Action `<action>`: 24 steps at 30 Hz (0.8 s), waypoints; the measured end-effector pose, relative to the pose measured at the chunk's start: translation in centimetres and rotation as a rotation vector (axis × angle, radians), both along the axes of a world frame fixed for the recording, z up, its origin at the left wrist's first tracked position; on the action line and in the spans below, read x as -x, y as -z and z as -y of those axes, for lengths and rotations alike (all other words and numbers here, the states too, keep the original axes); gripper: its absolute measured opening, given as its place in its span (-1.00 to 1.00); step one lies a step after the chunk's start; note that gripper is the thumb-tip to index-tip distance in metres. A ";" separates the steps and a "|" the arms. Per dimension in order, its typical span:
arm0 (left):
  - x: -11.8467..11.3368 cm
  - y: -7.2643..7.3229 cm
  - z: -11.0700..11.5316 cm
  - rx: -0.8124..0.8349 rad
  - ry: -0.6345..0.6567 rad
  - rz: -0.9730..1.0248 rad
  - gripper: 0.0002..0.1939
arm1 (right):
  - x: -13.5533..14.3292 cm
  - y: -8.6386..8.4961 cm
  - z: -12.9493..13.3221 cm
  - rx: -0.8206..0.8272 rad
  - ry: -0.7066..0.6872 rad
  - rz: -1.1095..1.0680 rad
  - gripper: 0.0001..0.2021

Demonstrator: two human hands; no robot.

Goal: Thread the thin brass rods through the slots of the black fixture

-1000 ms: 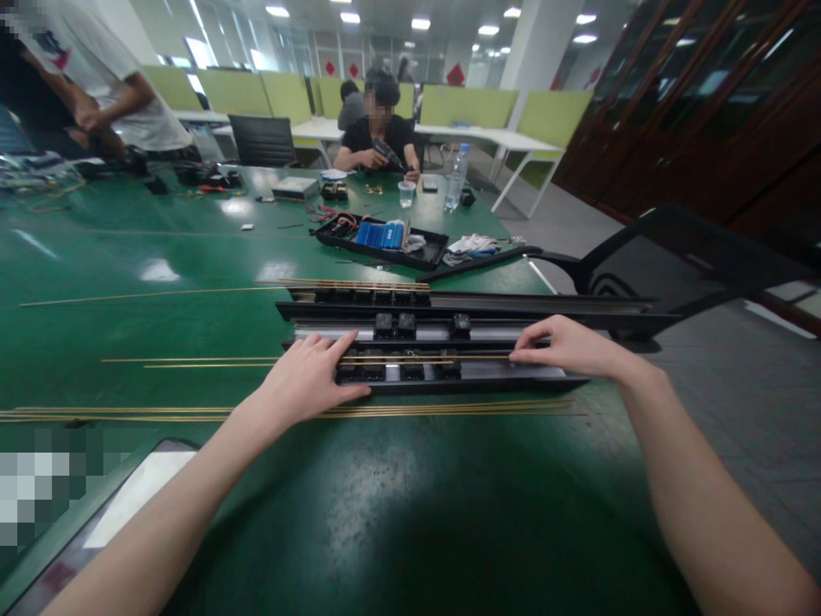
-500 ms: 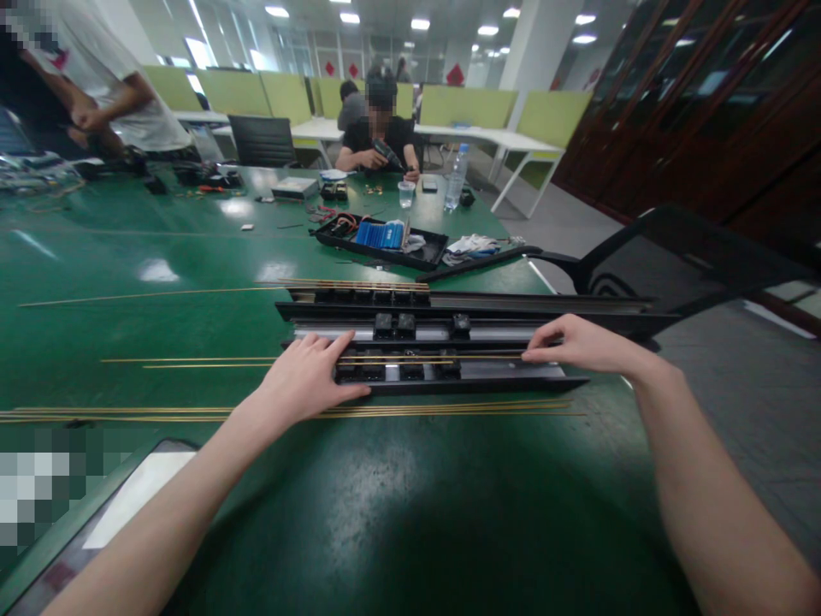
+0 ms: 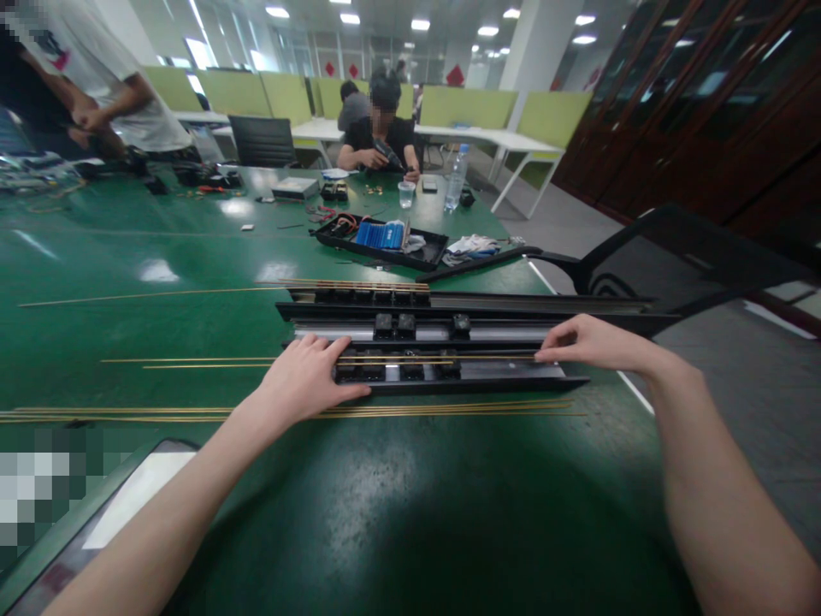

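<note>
A long black rail (image 3: 487, 373) with several black blocks in its channel lies across the green table (image 3: 385, 513) in front of me. My left hand (image 3: 306, 378) lies over its left end, fingers on top and thumb along the front edge. My right hand (image 3: 591, 342) is near the rail's right end, fingertips pinched on a thin brass rod (image 3: 410, 360) that runs along the rail and out to the left.
Two more black rails (image 3: 487, 303) lie just behind the first. Further brass rods (image 3: 192, 412) lie in front and to the left. A black parts tray (image 3: 385, 239), a bottle (image 3: 456, 178) and a cup sit further back. A black chair (image 3: 667, 265) stands right. Other people work at the far side.
My right hand has slid to the right along the rail and rod, towards the rail's right end. My left hand has stayed in place.
</note>
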State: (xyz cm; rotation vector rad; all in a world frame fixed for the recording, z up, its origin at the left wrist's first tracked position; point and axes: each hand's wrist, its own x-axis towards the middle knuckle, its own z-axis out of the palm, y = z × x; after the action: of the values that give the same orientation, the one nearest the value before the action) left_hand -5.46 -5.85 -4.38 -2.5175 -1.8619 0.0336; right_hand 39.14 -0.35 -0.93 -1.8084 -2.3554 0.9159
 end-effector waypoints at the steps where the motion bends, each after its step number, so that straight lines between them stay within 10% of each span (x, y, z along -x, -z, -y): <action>1: 0.0 0.0 0.0 0.004 -0.005 0.002 -0.03 | -0.2 0.0 0.0 0.002 0.005 0.003 -0.56; 24: 0.0 0.0 0.0 0.008 -0.031 -0.017 -0.04 | -2.5 -0.4 0.1 0.044 0.092 0.017 -0.62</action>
State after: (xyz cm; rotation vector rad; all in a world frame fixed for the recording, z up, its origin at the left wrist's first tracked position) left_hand -5.50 -5.83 -4.40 -2.4846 -1.8986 0.0627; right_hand 41.66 -0.44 -0.52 -1.9298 -2.2575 0.9529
